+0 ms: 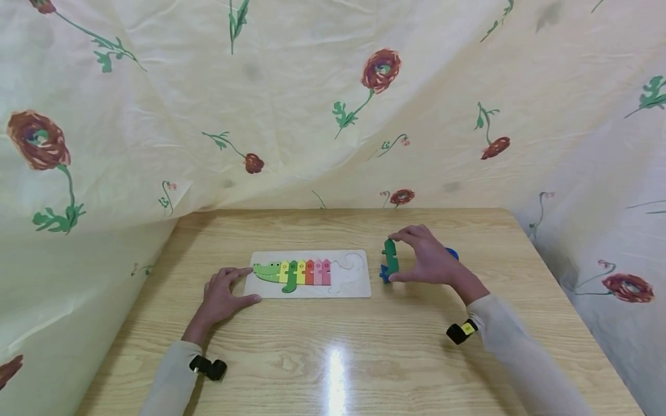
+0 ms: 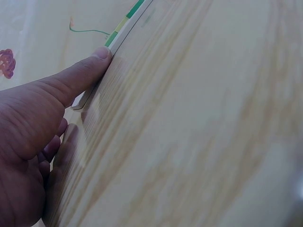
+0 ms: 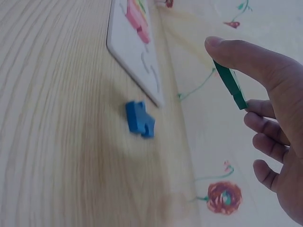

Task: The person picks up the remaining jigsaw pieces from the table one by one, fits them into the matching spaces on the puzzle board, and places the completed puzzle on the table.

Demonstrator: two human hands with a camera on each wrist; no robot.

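Observation:
A white puzzle board (image 1: 359, 290) lies on the table with a crocodile partly filled in: a green head (image 1: 267, 271), then yellow, green, orange and pink pieces. Its right end shows only a drawn outline. At the board's left end rests my left hand (image 1: 219, 297), its thumb (image 2: 90, 64) and index finger touching the edge. To the right of the board, my right hand (image 1: 429, 260) pinches a green puzzle piece (image 1: 391, 257) by its two ends, raised off the table in the right wrist view. Below it lies a blue puzzle piece (image 3: 138, 119).
Another blue piece (image 1: 452, 253) shows partly behind my right hand. The wooden table (image 1: 291, 358) ends at a flowered cloth (image 1: 291, 115) hanging at the back and sides. Each wrist wears a small black camera.

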